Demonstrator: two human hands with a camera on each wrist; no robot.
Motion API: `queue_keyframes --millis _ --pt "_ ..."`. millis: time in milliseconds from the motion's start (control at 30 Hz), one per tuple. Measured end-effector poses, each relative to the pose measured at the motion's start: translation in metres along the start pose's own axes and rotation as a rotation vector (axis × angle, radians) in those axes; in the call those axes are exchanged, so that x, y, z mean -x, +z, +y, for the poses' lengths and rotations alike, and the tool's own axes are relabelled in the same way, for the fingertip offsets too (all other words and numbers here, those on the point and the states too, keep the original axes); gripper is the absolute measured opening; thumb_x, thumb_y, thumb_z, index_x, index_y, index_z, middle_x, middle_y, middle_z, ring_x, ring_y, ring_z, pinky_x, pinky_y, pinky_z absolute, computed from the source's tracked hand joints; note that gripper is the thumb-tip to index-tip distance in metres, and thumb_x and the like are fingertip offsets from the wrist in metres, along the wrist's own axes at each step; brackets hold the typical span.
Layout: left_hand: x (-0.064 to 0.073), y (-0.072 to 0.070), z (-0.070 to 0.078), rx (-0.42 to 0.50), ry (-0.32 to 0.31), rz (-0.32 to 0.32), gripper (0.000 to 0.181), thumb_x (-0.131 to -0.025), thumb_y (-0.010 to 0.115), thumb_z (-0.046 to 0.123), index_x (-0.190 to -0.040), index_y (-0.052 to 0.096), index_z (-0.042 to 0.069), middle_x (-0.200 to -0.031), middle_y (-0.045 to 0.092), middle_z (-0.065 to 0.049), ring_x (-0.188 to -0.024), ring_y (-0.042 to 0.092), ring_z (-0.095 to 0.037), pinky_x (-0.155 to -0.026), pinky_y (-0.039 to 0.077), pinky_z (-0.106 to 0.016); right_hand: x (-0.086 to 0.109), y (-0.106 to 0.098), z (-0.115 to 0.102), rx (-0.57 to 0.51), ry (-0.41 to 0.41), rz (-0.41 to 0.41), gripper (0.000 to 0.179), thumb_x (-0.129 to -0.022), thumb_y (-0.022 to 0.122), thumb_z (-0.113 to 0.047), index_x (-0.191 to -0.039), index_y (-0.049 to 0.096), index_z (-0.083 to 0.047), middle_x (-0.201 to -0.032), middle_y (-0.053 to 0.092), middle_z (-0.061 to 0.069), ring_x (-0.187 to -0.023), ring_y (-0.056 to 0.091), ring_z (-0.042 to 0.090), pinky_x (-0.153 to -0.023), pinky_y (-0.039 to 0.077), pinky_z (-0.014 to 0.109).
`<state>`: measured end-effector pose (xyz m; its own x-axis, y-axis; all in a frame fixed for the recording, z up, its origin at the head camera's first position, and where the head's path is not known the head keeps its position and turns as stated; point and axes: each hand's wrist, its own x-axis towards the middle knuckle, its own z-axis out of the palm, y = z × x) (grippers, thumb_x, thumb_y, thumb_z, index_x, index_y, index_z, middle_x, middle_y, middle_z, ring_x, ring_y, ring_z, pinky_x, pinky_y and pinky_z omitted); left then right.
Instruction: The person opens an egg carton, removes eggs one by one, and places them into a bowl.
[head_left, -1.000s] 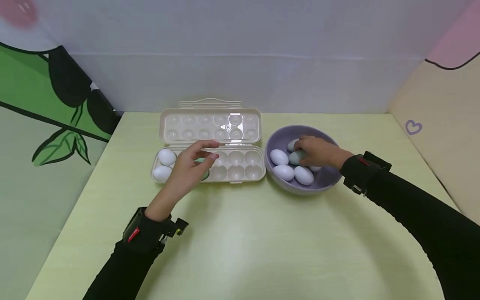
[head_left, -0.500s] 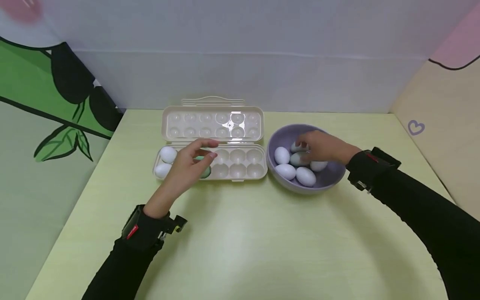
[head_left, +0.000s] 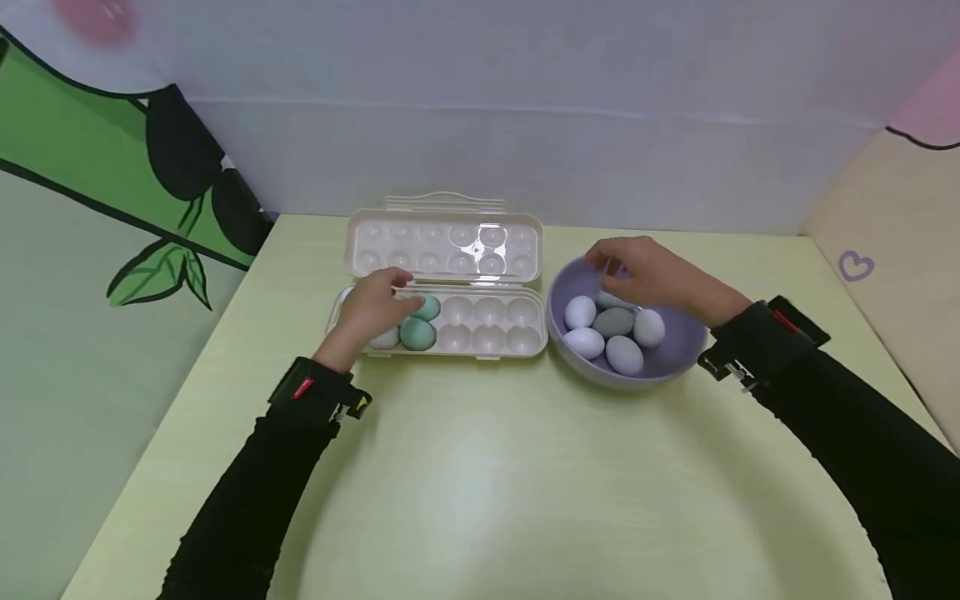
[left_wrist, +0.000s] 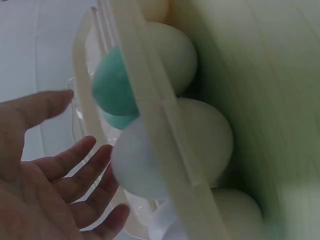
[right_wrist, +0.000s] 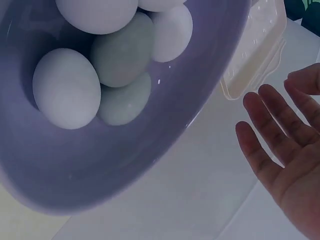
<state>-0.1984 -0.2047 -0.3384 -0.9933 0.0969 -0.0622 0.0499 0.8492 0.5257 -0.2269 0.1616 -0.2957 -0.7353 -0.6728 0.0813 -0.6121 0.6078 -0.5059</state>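
Note:
My left hand (head_left: 367, 310) hovers over the left end of the egg carton (head_left: 489, 340), fingers loose and holding nothing. Two mint-green eggs (head_left: 417, 334) sit in the carton beside its thumb; a white egg (head_left: 386, 338) shows below the hand, which hides part of that end. In the left wrist view, white eggs (left_wrist: 140, 160) fill nearby cups. Above the purple bowl (head_left: 678, 354), my right hand (head_left: 663, 275) hangs apart from the eggs with relaxed, slightly bent fingers. White eggs (head_left: 625, 356) and a grey-green egg (head_left: 612, 322) lie in the bowl, with another partly hidden.
The carton's clear lid (head_left: 442, 243) stands folded back against the rear side. The bowl is just right of the carton on the pale yellow table (head_left: 480, 467). A light wall (head_left: 480, 158) rises behind, and side panels border left and right.
My right hand has lifted off the eggs in the bowl, its fingers coming away from them. My left hand has shifted a little leftward over the carton, uncovering the green eggs. The head view has turned slightly.

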Motion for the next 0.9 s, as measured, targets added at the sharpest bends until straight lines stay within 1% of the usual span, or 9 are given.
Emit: queue_keyframes --millis 133,267,400,500,600,667,767,833,900 --pt "-0.009 0.015 -0.001 -0.21 0.006 0.056 0.056 -0.074 0.067 0.047 -0.116 0.056 0.013 -0.109 0.059 -0.011 -0.104 0.047 -0.035 -0.099 0.019 -0.058 0.003 0.014 0.004 0.006 -0.011 -0.025 0.025 -0.085 0.05 -0.005 -0.109 0.055 -0.009 -0.099 0.057 0.006 -0.091 0.052 0.019 -0.077 0.044 0.04" --pt "-0.012 0.028 0.0 -0.308 0.022 0.099 0.043 -0.072 0.069 0.046 -0.101 0.062 0.016 -0.093 0.061 -0.007 -0.102 0.044 -0.037 -0.099 -0.002 -0.066 0.005 0.026 0.011 0.01 -0.02 -0.059 0.023 -0.085 0.05 -0.004 -0.108 0.055 -0.007 -0.099 0.057 0.008 -0.089 0.052 0.018 -0.076 0.045 0.039" --pt "-0.013 0.031 0.0 -0.351 0.025 0.168 0.025 -0.073 0.07 0.037 -0.083 0.062 0.015 -0.079 0.058 -0.006 -0.096 0.046 -0.037 -0.097 0.001 -0.068 0.004 0.033 0.016 -0.018 -0.022 -0.067 0.023 -0.086 0.05 -0.004 -0.109 0.055 -0.006 -0.098 0.058 0.008 -0.089 0.052 0.017 -0.076 0.046 0.041" --pt "-0.013 0.031 0.001 -0.37 0.037 0.197 0.023 -0.075 0.069 0.036 -0.077 0.06 0.015 -0.071 0.055 -0.006 -0.092 0.049 -0.036 -0.096 0.003 -0.069 0.005 0.033 0.017 -0.021 -0.031 -0.056 0.024 -0.086 0.051 -0.004 -0.11 0.055 -0.006 -0.098 0.058 0.008 -0.09 0.052 0.017 -0.076 0.046 0.041" --pt "-0.011 0.029 0.005 -0.347 0.042 0.204 0.025 -0.076 0.069 0.036 -0.086 0.062 0.014 -0.074 0.058 -0.007 -0.094 0.05 -0.035 -0.097 0.0 -0.069 0.007 0.029 0.016 -0.001 -0.041 -0.037 0.024 -0.086 0.051 -0.004 -0.11 0.055 -0.006 -0.098 0.059 0.007 -0.09 0.052 0.017 -0.076 0.045 0.04" --pt "-0.009 0.027 0.008 -0.312 0.056 0.219 0.032 -0.077 0.068 0.037 -0.098 0.063 0.013 -0.08 0.06 -0.008 -0.095 0.051 -0.035 -0.098 0.0 -0.068 0.008 0.027 0.015 0.009 -0.035 -0.019 0.024 -0.086 0.052 -0.005 -0.109 0.055 -0.007 -0.098 0.058 0.007 -0.09 0.052 0.017 -0.076 0.045 0.04" --pt "-0.004 0.026 0.016 -0.237 0.093 0.253 0.04 -0.078 0.068 0.037 -0.109 0.06 0.013 -0.091 0.063 -0.01 -0.095 0.052 -0.033 -0.1 0.005 -0.065 0.009 0.025 0.015 0.017 -0.025 0.002 0.023 -0.085 0.053 -0.006 -0.109 0.056 -0.008 -0.098 0.058 0.006 -0.09 0.052 0.017 -0.076 0.045 0.04" --pt "0.0 0.024 0.022 -0.128 0.136 0.268 0.041 -0.078 0.069 0.035 -0.111 0.06 0.012 -0.094 0.064 -0.009 -0.092 0.055 -0.03 -0.1 0.017 -0.06 0.009 0.025 0.017 0.014 -0.019 0.011 0.023 -0.085 0.053 -0.006 -0.108 0.056 -0.008 -0.097 0.058 0.006 -0.089 0.052 0.017 -0.076 0.045 0.041" --pt "0.004 0.023 0.029 0.041 0.176 0.256 0.04 -0.078 0.07 0.031 -0.111 0.06 0.012 -0.099 0.064 -0.009 -0.09 0.058 -0.025 -0.097 0.03 -0.05 0.009 0.026 0.017 0.002 -0.029 0.01 0.023 -0.086 0.052 -0.005 -0.108 0.055 -0.008 -0.098 0.058 0.006 -0.089 0.053 0.017 -0.076 0.045 0.041"
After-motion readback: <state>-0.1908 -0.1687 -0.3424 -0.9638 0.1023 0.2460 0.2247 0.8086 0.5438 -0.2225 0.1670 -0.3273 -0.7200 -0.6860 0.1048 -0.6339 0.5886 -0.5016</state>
